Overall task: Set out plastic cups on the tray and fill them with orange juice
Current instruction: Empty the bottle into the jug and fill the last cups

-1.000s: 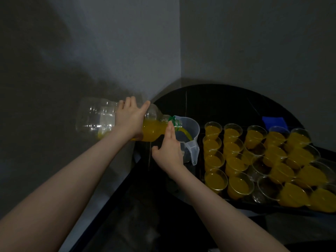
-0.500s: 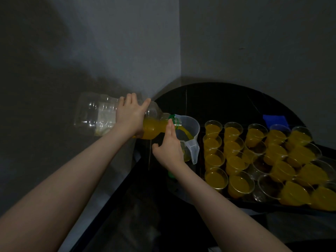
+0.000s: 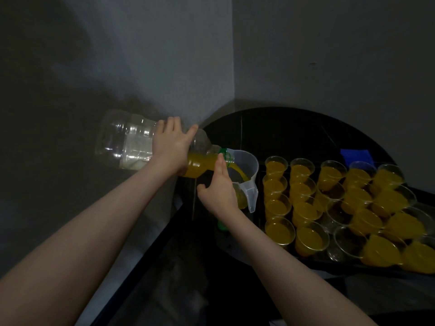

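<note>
- The clear plastic juice bottle [image 3: 131, 142] lies tipped on its side at nine o'clock of the clear plastic measuring jug [image 3: 244, 175], its mouth over the jug's rim.
- The jug stands on the dark round desk [image 3: 282, 128].
- The dark tray [image 3: 353, 267] of clear plastic cups [image 3: 280, 229] sits at three o'clock of the jug.
- A blue folded cloth [image 3: 356, 155] lies at twelve o'clock of the tray.

The bottle [image 3: 127, 142] is clear with a green neck ring [image 3: 223, 156]. The juice [image 3: 202, 164] is orange-yellow. The jug [image 3: 247, 170] is see-through white. The table [image 3: 282, 128] is black.

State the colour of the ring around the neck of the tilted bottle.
Green; the neck ring on the bottle shows in the head view.
</note>
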